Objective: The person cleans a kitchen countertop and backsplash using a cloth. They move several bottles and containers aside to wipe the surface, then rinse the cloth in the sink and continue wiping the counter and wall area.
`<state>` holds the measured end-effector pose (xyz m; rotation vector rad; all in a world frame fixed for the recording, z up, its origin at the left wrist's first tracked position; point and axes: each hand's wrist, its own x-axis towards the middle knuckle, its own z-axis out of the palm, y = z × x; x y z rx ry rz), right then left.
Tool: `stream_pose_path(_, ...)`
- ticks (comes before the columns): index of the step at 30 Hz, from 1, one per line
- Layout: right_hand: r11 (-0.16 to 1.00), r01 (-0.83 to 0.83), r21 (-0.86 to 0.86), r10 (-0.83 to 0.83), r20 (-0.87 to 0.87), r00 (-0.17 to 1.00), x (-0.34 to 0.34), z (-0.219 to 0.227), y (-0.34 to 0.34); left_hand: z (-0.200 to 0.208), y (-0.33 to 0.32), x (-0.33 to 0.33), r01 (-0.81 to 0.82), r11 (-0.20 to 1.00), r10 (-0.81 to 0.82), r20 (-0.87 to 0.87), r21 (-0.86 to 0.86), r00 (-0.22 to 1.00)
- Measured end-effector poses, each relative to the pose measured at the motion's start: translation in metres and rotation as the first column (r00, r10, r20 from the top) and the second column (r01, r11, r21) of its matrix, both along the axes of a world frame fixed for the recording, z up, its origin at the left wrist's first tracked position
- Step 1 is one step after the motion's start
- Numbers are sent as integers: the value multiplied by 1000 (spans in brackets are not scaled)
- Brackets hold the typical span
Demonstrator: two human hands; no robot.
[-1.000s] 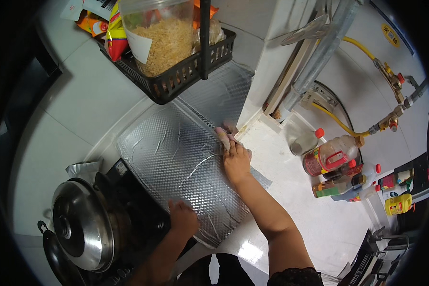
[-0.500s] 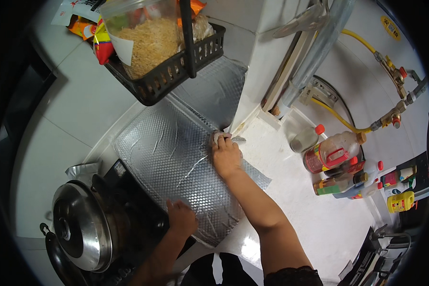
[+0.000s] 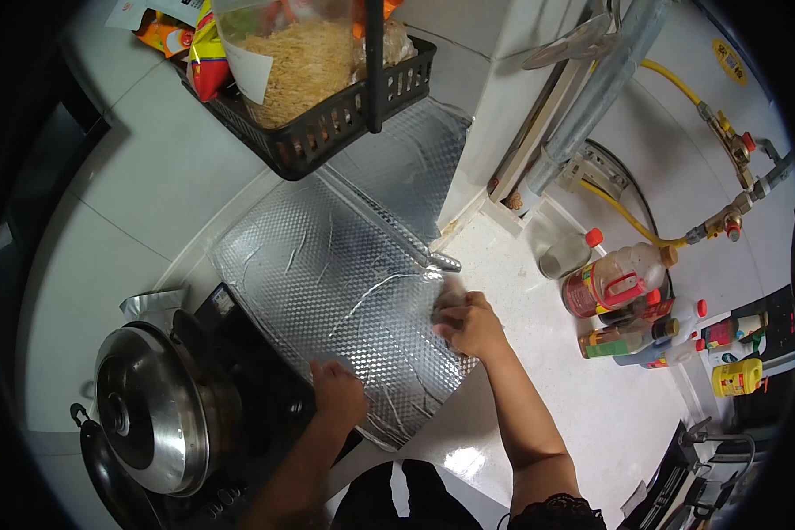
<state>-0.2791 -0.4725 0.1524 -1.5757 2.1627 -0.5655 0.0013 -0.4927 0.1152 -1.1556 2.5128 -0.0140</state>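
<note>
A silver foil mat (image 3: 327, 265) with an embossed pattern and several creases lies across the counter, a raised fold along its far part. At its right edge my right hand (image 3: 474, 329) is bent with the fingers drawn in. A blurred brownish-grey thing shows at those fingertips, and its kind cannot be made out. Over the mat's near left edge, beside the black stove (image 3: 265, 353), my left hand (image 3: 338, 397) is loosely curled. Nothing shows in it.
A lidded steel pot (image 3: 155, 406) stands on the stove at left. At the far side is a black basket (image 3: 327, 132) holding a tub of dry, pale brown food and packets. Several bottles (image 3: 614, 283) line the right wall, below yellow gas hoses (image 3: 623, 212) and a grey pipe (image 3: 592, 106).
My right hand has moved nearer and to the right along the mat's edge, uncovering the end of the fold. My left hand stays almost in place. The view has shifted slightly.
</note>
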Motion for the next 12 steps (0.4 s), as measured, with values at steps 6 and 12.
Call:
stream_pose_path(6,875,205,-439,-246,-40,968,-16,-16,-63,28,-20,-25,-162,944,128,135,286,983)
stream_pose_path(12,942,239,-235,-117,436,892,-36,-58,-94,10,-91,-100,-62,940,312,-765,337,564)
